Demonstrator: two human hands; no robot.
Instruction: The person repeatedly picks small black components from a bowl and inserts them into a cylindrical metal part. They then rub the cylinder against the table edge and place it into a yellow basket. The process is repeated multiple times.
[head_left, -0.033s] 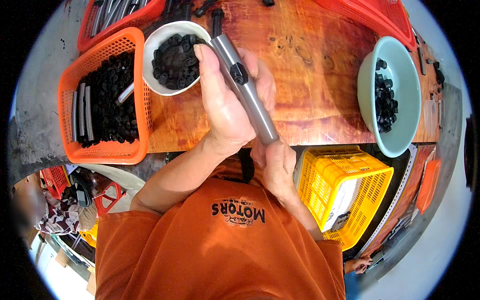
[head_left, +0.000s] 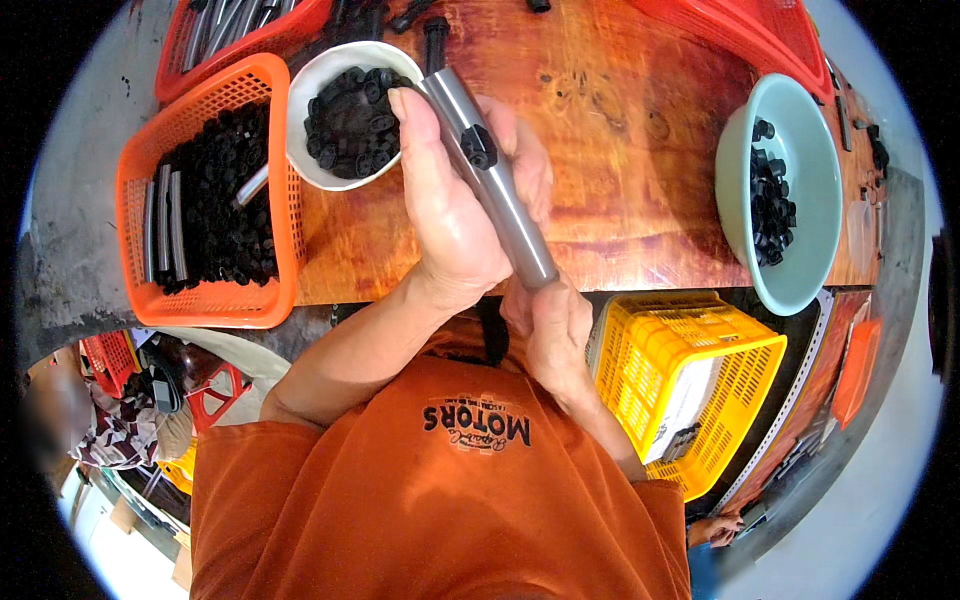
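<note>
Right hand (head_left: 553, 325): nearer, curled against the near end of the grey tube (head_left: 515, 225); its grip cannot be told. Tube long axis: slanting from near right to far left. Left hand (head_left: 440, 205): grasping the tube from underneath, thumb and fingers flanking the black fitting (head_left: 478, 147). Far end: just right of the white bowl (head_left: 302, 92).

Rust-orange T-shirt (head_left: 430, 520) — plain short sleeves (head_left: 245, 465), dark lettering (head_left: 478, 427) printed on front
</note>
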